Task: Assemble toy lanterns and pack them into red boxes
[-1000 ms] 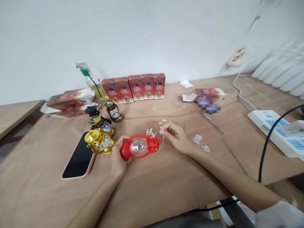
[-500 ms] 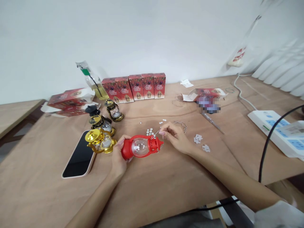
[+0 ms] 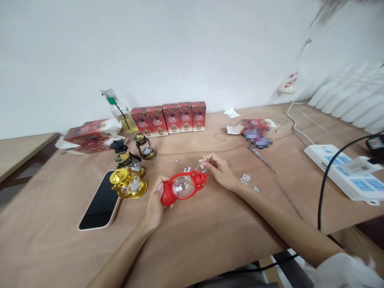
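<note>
My left hand (image 3: 156, 202) grips the base of a small red toy lantern (image 3: 183, 186) that lies on its side over the wooden table (image 3: 210, 236). Its clear globe faces up. At the lantern's top my right hand (image 3: 220, 172) pinches a thin wire handle (image 3: 198, 165). Small white round pieces (image 3: 187, 169) lie on the table just behind the lantern.
A gold lantern (image 3: 128, 183) and two dark lanterns (image 3: 131, 160) (image 3: 145, 145) stand left beside a phone (image 3: 101, 199). Red boxes (image 3: 170, 117) line the wall, with a plastic bottle (image 3: 120, 112) and opened boxes (image 3: 88, 132). A power strip (image 3: 345, 170) and black cable (image 3: 325, 180) lie right.
The view has shifted slightly. The red lantern has tilted, its top now raised toward my right hand, which stays pinched on the wire at the lantern's top.
</note>
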Demonstrator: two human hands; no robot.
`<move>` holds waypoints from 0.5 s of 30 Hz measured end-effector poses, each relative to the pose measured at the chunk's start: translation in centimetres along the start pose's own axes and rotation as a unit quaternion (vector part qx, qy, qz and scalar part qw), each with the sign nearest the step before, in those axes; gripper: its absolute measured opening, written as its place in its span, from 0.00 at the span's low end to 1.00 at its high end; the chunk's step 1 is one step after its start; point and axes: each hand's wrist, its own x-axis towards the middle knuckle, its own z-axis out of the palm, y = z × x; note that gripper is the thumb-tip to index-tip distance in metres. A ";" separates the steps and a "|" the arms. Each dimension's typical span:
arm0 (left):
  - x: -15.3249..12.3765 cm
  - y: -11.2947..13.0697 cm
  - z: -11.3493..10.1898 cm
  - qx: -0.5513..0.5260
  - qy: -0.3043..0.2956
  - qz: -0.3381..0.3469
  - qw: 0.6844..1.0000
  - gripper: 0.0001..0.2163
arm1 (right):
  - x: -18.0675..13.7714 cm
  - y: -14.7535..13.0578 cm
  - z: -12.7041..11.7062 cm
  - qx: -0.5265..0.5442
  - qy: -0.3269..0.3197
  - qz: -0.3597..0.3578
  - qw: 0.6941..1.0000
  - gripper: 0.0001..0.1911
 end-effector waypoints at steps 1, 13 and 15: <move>0.0 0.0 0.2 0.003 -0.006 0.002 1.000 0.16 | 0.2 0.1 -0.4 -0.041 0.002 -0.023 0.999 0.10; 0.8 0.6 0.7 0.076 -0.058 0.035 0.995 0.20 | 5.1 -4.7 -4.0 -0.440 -0.040 -0.281 0.852 0.11; 0.9 0.3 0.5 0.082 -0.102 0.024 0.991 0.21 | 5.7 -6.6 -3.5 -0.452 -0.056 -0.287 0.842 0.12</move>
